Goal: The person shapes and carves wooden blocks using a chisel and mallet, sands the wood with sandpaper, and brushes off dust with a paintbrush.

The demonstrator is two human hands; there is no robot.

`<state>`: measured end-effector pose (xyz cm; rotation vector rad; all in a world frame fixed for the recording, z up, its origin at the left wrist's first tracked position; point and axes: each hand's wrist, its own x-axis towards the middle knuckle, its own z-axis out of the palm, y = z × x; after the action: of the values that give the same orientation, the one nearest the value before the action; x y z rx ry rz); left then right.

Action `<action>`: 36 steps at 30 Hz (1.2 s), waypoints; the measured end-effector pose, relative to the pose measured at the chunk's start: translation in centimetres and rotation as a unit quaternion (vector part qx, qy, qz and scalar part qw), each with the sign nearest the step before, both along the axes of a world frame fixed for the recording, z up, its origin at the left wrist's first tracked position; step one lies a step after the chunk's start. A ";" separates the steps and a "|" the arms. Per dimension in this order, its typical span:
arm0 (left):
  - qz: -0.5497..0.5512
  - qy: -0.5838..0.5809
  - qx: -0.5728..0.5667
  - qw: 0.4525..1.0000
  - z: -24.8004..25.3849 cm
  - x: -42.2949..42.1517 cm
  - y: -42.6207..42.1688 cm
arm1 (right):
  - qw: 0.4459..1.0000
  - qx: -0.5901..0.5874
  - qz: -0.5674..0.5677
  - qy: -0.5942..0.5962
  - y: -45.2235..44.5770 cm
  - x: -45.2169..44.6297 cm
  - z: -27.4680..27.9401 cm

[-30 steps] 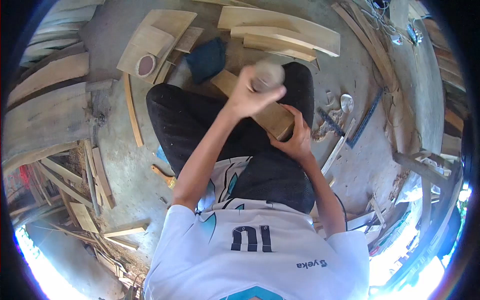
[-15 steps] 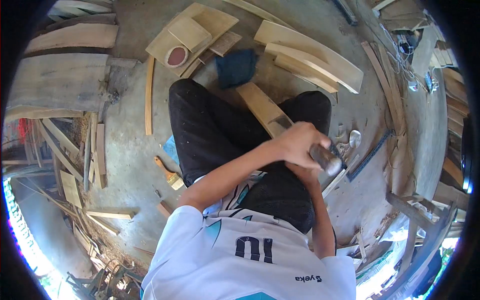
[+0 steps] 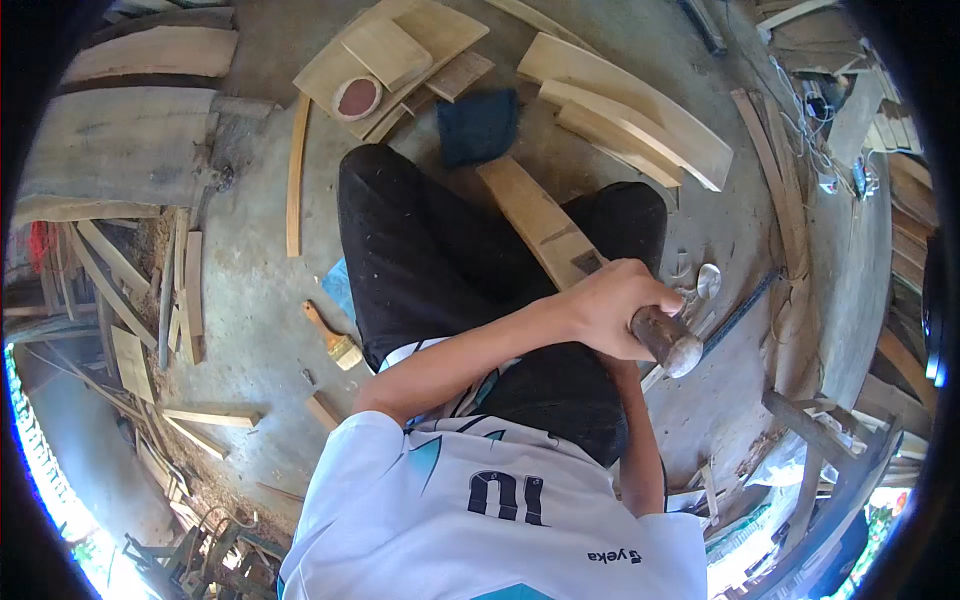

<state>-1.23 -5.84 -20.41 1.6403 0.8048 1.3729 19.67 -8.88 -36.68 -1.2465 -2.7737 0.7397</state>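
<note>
My left hand point(image 3: 615, 305) is closed around a thick, round brown wooden tool point(image 3: 662, 338), whose pale worn end points up toward me. Whether it is a mallet or a handle, I cannot tell. Below it, my right hand point(image 3: 615, 368) is mostly hidden by the left, so its fingers do not show. A long wooden board point(image 3: 535, 215) runs between my legs toward my hands, with dark marks on its face near the left hand. Its near end is covered by my hands.
A dark blue cloth point(image 3: 478, 128) lies at the board's far end. Ahead are stacked wood pieces point(image 3: 440, 30), a round reddish-brown disc point(image 3: 357, 98) and curved planks point(image 3: 630, 105). A paintbrush point(image 3: 333, 337) rests on the floor at left. Timber offcuts point(image 3: 125, 260) line the left side.
My left hand and the round wooden tool have moved slightly down and to the right. The tool's end now shows sharply instead of blurred. The whole view has shifted a little.
</note>
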 end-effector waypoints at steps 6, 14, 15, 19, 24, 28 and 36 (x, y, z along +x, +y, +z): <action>0.047 0.053 0.008 0.997 -2.2 -0.4 1.4 | 0.972 -0.029 -0.222 0.075 0.0 -3.3 7.4; 0.051 0.135 -0.054 0.988 -3.0 -1.9 0.7 | 0.964 0.122 -0.194 0.134 -0.4 -3.2 7.0; 0.033 0.088 -0.049 0.994 -2.3 -2.0 0.2 | 0.975 -0.003 -0.174 0.139 -0.2 -1.2 4.5; -0.032 0.035 -0.030 0.998 -0.6 -1.2 -1.0 | 0.973 -0.063 -0.192 0.112 -1.2 -1.9 4.9; 0.022 0.022 -0.013 0.999 -0.7 0.6 0.9 | 0.967 -0.121 -0.215 0.064 0.3 -2.3 7.3; -0.022 0.079 0.003 0.997 -0.2 1.3 0.0 | 0.956 -0.181 -0.229 0.027 0.8 -3.4 8.6; -0.028 0.033 0.024 0.999 -0.4 0.5 1.1 | 0.967 -0.053 -0.166 0.187 -0.2 -2.2 4.7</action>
<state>-0.74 -4.72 -20.83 1.7401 0.7634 1.3155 17.48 -9.09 -32.00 -1.3721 -2.1846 0.9805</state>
